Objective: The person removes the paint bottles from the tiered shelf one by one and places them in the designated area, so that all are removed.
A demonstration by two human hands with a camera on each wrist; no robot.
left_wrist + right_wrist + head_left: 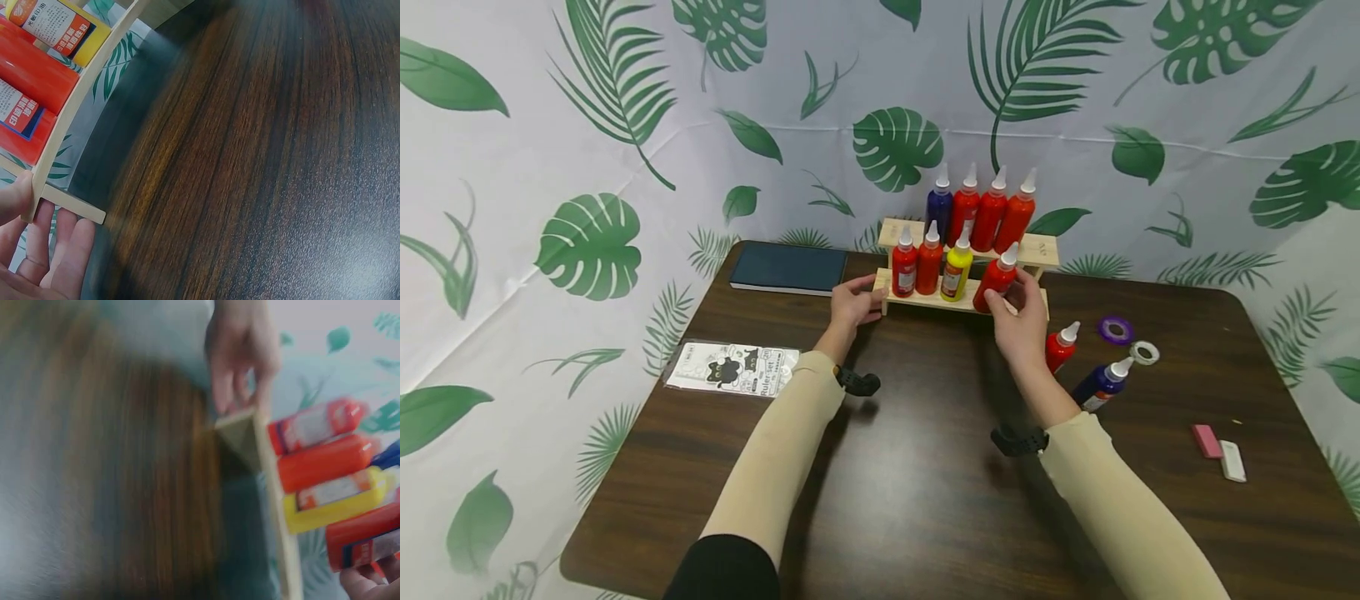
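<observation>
A two-tier wooden rack (pixel 887 287) stands at the back of the table with squeeze bottles on both tiers. My left hand (pixel 852 303) grips the left end of its lower tier, thumb on top and fingers beneath, as the left wrist view shows. My right hand (pixel 1024 321) holds a red squeeze bottle (pixel 990 287), slightly tilted, at the right end of the lower tier. Left of it stand a yellow bottle (pixel 955 275), an orange-red bottle (pixel 929 268) and a red bottle (pixel 904 268). A blue bottle (pixel 938 207) and several red or orange ones fill the upper tier.
Beside my right forearm stand another red bottle (pixel 1060 346) and a dark blue bottle (pixel 1101 385). Purple tape (pixel 1116 330), white tape (pixel 1145 352), and pink (pixel 1207 441) and white (pixel 1232 461) blocks lie rightward. A dark book (pixel 788 267) and ruler set (pixel 733 367) lie leftward.
</observation>
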